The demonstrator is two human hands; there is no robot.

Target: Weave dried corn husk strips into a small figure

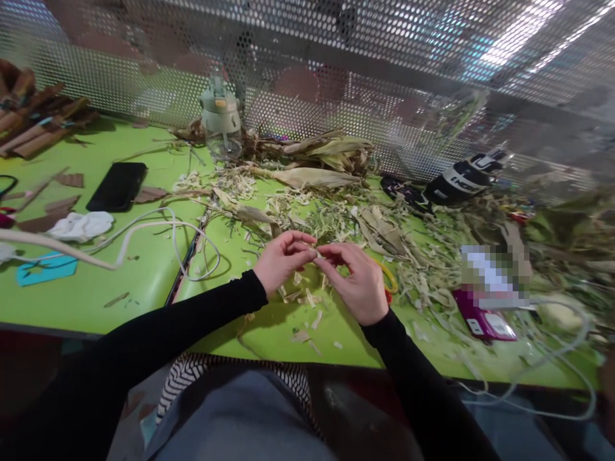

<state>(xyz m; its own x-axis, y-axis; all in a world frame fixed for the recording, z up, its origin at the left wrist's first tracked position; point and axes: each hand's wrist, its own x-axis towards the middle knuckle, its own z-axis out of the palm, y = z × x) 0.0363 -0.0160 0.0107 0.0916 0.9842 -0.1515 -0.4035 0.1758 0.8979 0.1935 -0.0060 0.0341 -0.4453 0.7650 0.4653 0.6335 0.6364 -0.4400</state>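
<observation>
My left hand (285, 261) and my right hand (356, 276) meet fingertip to fingertip above the green table (144, 272). Both are closed in a pinch on a small pale scrap, mostly hidden by the fingers; its exact kind cannot be made out. Beside the right palm shows a yellow loop (390, 276) with a red part below it, like a scissors handle, partly covered by the hand. Pale cut bits (311, 299) lie under the hands. Just beyond them are dried husk leaves (379, 227) and a heap of green and cream shreds (307, 214).
A clear-based bottle (221, 121) and long dry husks (312, 176) line the perforated metal screen (307, 83). To the left lie a black phone (118, 186), white cable (139, 225) and crumpled tissue (81, 225). At right are a black bottle (459, 182) and purple phone (485, 323).
</observation>
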